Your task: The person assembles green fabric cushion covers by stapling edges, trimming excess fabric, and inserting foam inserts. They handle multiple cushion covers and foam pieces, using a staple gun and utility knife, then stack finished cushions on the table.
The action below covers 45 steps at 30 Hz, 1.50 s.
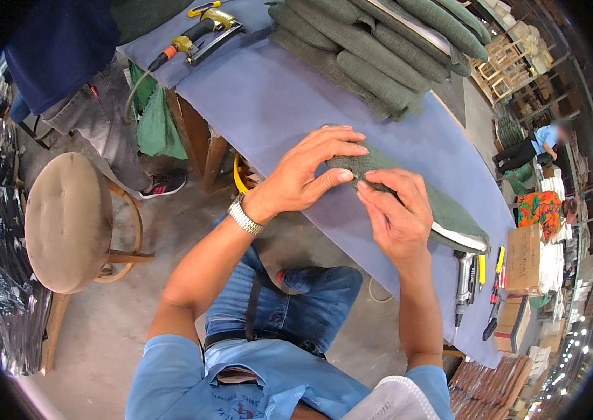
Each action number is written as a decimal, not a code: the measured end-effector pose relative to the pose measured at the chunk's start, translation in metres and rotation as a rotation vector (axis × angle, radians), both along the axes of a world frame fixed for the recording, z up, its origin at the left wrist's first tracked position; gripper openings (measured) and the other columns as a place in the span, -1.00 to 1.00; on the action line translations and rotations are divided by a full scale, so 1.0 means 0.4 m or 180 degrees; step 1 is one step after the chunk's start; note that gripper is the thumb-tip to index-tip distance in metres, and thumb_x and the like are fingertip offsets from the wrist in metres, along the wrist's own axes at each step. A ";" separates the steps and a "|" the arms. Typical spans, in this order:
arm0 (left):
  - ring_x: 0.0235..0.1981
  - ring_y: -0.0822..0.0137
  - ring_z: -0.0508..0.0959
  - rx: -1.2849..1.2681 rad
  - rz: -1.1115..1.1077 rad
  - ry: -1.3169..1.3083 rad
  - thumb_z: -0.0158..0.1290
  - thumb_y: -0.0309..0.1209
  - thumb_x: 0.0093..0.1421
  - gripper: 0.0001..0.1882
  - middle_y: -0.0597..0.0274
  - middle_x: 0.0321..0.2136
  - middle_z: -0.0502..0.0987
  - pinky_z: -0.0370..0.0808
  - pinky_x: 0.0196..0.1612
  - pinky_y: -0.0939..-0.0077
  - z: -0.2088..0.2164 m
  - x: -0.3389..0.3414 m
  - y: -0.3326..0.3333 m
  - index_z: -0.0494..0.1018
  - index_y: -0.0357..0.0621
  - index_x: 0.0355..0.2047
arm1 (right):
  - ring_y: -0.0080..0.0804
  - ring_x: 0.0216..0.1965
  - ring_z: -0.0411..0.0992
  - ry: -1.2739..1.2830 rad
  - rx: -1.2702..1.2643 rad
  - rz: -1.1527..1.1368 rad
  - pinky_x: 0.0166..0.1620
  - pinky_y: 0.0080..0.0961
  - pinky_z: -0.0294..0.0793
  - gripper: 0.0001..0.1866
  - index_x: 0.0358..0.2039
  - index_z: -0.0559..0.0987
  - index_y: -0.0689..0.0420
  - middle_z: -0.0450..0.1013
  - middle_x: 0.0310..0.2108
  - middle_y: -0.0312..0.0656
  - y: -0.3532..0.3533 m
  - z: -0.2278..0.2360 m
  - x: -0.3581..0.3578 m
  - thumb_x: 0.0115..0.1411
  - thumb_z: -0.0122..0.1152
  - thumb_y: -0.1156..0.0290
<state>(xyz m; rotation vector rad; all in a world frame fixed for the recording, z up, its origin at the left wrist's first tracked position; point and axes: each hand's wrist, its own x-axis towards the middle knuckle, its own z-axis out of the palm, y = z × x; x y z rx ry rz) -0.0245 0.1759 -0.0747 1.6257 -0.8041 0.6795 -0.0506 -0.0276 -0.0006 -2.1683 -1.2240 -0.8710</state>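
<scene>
A dark green fabric-covered pad (443,210) lies on the blue-covered table, a strip of white showing along its near right edge. My left hand (314,168) is closed over its left end, fingers across the top and thumb pressing near the edge. Beside that thumb, my right hand (401,213) pinches the green cloth between thumb and fingertips. The hands hide part of the pad, and I cannot make out anything small between the right fingertips.
Green padded pieces (380,56) are stacked at the table's far side. A staple gun with a hose (202,38) lies far left; another air tool (463,283) and cutters (498,276) lie right. A round stool (70,222) and a person (93,112) are at left. Cardboard boxes (522,259) stand right.
</scene>
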 end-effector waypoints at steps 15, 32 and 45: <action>0.31 0.00 0.43 0.0182 0.0016 0.0057 0.22 -0.21 0.29 -0.56 0.09 0.20 0.53 0.34 0.33 0.11 0.013 0.007 0.010 0.55 -0.10 0.12 | -0.18 -0.13 0.55 0.0473 -0.0121 -0.0151 -0.07 -0.37 0.57 -0.61 -0.19 0.72 0.18 0.62 -0.13 -0.16 -0.009 0.051 0.016 -0.10 0.34 0.72; 0.18 0.02 0.56 0.0514 0.0230 -0.0045 0.33 -0.25 0.11 -0.50 0.10 0.10 0.61 0.50 0.21 0.17 0.033 0.019 0.033 0.59 -0.10 0.07 | -0.18 -0.15 0.55 0.0451 -0.0268 0.0287 -0.10 -0.29 0.52 -0.66 -0.18 0.73 0.10 0.61 -0.15 -0.23 -0.037 0.041 0.037 -0.04 0.45 0.55; 0.38 0.00 0.35 0.1244 0.0495 0.0920 0.29 -0.43 0.16 -0.39 0.07 0.41 0.28 0.42 0.34 0.20 -0.166 -0.042 0.141 0.48 0.00 0.26 | -0.18 -0.24 0.56 0.1129 -0.0262 -0.0186 -0.17 -0.32 0.55 -0.81 -0.22 0.71 0.12 0.61 -0.22 -0.18 0.060 -0.179 0.053 0.14 0.43 0.39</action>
